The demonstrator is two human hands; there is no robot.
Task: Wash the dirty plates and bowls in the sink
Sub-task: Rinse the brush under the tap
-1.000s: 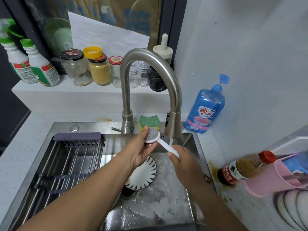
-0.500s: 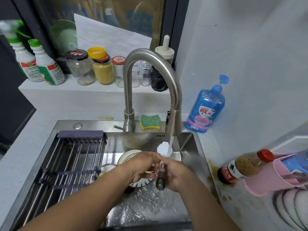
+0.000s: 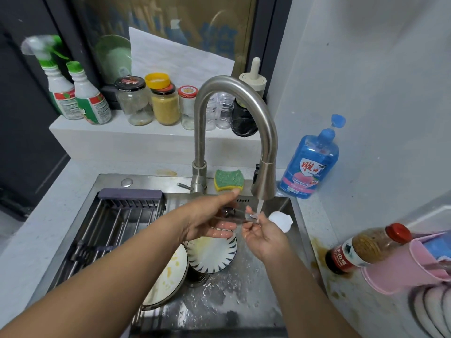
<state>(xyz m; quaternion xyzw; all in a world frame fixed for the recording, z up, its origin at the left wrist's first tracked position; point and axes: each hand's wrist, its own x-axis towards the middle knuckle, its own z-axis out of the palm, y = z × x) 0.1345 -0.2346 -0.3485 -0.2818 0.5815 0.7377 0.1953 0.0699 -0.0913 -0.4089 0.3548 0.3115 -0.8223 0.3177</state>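
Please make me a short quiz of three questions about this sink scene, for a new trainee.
1. True or false: water runs from the faucet.
2. The sponge lies: A) left of the faucet's base B) right of it C) under the stream.
3. Fill in: the right hand holds a ___ with a white head.

Key: 1 true; 2 B; 3 brush.
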